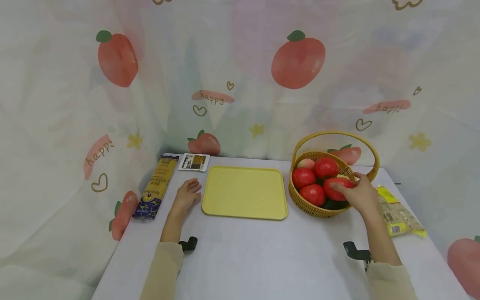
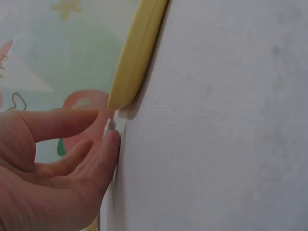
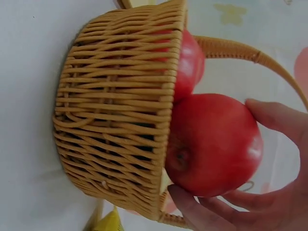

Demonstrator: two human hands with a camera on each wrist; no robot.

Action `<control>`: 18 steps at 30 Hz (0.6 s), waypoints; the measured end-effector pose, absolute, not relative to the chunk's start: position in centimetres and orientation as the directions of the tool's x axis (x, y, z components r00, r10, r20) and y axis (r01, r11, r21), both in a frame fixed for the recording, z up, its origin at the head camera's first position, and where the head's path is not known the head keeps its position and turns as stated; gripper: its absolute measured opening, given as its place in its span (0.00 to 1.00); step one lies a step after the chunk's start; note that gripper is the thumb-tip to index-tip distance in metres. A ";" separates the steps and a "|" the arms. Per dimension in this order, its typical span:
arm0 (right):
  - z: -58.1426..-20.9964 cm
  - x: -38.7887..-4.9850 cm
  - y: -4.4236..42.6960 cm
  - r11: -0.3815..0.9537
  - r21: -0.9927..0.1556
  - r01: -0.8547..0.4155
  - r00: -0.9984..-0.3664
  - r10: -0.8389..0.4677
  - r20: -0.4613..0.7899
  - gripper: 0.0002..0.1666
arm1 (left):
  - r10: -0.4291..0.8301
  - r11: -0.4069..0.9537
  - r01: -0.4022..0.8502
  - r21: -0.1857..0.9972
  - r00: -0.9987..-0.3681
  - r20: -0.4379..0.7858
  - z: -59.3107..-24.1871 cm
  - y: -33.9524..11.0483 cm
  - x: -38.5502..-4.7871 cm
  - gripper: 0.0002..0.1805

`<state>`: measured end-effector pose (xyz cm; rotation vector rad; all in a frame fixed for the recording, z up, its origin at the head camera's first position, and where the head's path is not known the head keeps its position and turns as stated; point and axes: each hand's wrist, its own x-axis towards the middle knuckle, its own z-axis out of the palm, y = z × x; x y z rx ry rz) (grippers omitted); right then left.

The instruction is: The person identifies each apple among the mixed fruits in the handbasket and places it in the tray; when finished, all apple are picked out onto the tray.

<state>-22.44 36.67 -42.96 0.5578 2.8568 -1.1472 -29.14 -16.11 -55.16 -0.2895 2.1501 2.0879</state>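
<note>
Fruit [image 3: 211, 144], red, at the rim of the basket [image 3: 108, 91], lies left of the right hand [image 1: 363, 196], which pinches it. Left hand [image 1: 186, 196], loosely spread, holds nothing beside the tray [image 1: 243, 191].

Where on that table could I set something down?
The yellow tray is bare, as is the white tabletop in front of it, between the sleeves. It's crowded at right: the right hand holds a red fruit at the full basket, close beside the tray, with a bag beyond. The left hand occupies the gap between tray and long package.
</note>
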 end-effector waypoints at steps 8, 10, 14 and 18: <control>-42.1 -21.3 36.7 0.741 -0.611 0.277 -0.960 0.245 -0.138 0.70 | -0.032 0.047 -0.201 0.979 -0.979 -0.199 -54.5 -15.6 -29.2 0.48; -42.1 -21.0 36.7 0.746 -0.612 0.263 -0.964 0.229 -0.135 0.70 | -0.027 0.039 -0.200 0.979 -0.980 -0.199 -54.6 -15.4 -29.2 0.49; -42.3 -20.6 36.9 0.727 -0.634 0.265 -0.963 0.230 -0.139 0.71 | -0.015 0.001 -0.213 0.977 -0.977 -0.213 -54.9 -15.0 -29.3 0.50; -42.7 -20.3 37.4 0.685 -0.670 0.286 -0.955 0.259 -0.143 0.70 | -0.006 -0.023 -0.225 0.974 -0.974 -0.225 -54.9 -14.7 -29.4 0.51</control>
